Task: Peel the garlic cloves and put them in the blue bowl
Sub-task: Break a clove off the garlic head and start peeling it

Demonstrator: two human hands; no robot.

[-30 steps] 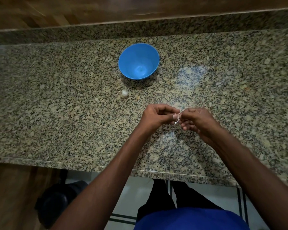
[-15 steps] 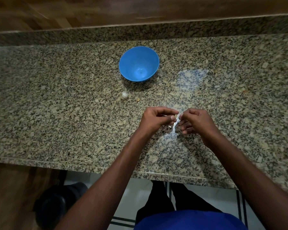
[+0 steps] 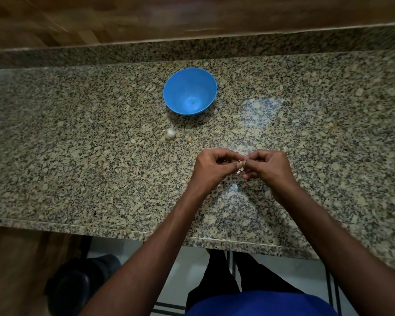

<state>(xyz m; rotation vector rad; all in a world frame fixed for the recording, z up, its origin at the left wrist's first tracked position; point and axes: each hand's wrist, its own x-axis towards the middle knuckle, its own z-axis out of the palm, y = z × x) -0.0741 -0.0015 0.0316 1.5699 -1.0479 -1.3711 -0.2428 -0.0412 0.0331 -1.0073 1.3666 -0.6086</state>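
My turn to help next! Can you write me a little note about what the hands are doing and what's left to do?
Left hand: fingers curled, pinching a garlic clove over the counter.
Right hand: pinching the same clove from the other side, working at its skin.
Blue bowl: further back on the counter, nothing visible in it.
Another garlic piece lies in front of the bowl, with a small scrap beside it.
Done: no clove in the bowl yet.
Left: finish peeling this clove, drop it in the bowl, then peel the one on the counter.
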